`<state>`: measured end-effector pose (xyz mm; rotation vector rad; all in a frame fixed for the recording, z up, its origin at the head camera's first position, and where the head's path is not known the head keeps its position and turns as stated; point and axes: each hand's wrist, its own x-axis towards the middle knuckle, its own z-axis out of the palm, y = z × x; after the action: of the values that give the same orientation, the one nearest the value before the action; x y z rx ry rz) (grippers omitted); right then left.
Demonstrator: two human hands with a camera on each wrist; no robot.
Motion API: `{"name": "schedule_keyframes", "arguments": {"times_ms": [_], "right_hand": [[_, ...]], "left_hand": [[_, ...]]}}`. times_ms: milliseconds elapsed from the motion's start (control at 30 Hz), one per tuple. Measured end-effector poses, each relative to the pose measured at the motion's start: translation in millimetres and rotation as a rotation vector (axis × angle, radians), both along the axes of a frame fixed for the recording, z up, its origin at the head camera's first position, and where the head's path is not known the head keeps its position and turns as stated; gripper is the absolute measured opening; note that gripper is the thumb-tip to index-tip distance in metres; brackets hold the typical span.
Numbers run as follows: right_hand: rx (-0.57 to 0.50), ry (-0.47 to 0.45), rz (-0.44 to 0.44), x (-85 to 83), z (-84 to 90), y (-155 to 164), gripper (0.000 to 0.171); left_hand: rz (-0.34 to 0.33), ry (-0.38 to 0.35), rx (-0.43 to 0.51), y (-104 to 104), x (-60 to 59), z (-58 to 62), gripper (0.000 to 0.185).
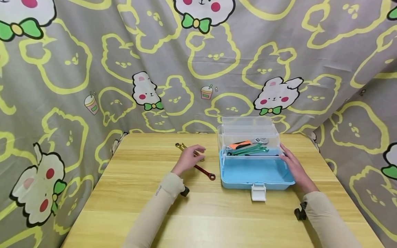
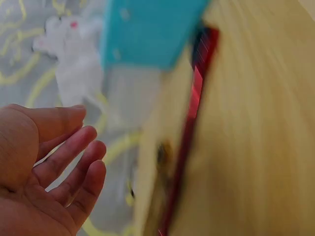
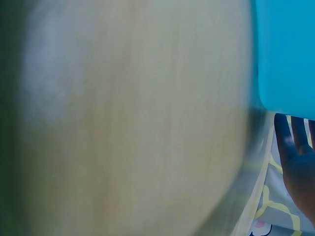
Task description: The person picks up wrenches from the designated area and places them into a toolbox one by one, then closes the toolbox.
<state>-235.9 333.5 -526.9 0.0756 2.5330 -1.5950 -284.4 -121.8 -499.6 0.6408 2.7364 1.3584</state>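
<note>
A blue toolbox (image 1: 255,174) with a clear raised tray stands open on the wooden table (image 1: 204,213); green and orange tools (image 1: 248,147) lie in it. My right hand (image 1: 293,167) rests flat against the box's right side, fingers straight. My left hand (image 1: 190,157) hovers over a red wrench (image 1: 205,172) and a yellow wrench (image 1: 181,146) lying left of the box, fingers relaxed and holding nothing. In the left wrist view my open palm (image 2: 49,162) is beside the blurred red wrench (image 2: 189,123) and the blue box (image 2: 147,29). The right wrist view shows the box's blue wall (image 3: 288,54) and my fingers (image 3: 298,167).
A grey cartoon-rabbit curtain (image 1: 93,69) hangs around the table on all sides. The box's white latch (image 1: 258,192) sticks out at the front. The table's near edge lies below my forearms.
</note>
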Motion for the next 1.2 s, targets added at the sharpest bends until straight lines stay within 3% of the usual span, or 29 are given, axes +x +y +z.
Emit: {"name": "schedule_keyframes", "arguments": {"times_ms": [200,300,467,667,867,1200], "right_hand": [[-0.004,0.001,-0.001,0.5,0.5,0,0.069],[-0.003,0.009,-0.001,0.2,0.9,-1,0.07],[0.002,0.019,0.003,0.5,1.6,-1,0.07],[-0.003,0.029,0.006,-0.7,1.5,-1,0.069],[-0.003,0.018,0.006,-1.2,0.6,0,0.069],[-0.002,0.023,0.002,-0.2,0.6,-2,0.069]], "left_hand": [[0.104,-0.017,-0.052,-36,-12.0,-20.7,0.03],[0.152,-0.066,-0.066,-46,-14.8,-23.6,0.029],[0.179,-0.104,-0.083,-53,-15.1,-23.5,0.03],[0.182,-0.06,-0.156,-50,-17.7,-23.5,0.029],[0.138,-0.026,-0.231,-46,-18.3,-24.7,0.027],[0.097,-0.034,-0.239,-44,-15.4,-23.7,0.025]]}}
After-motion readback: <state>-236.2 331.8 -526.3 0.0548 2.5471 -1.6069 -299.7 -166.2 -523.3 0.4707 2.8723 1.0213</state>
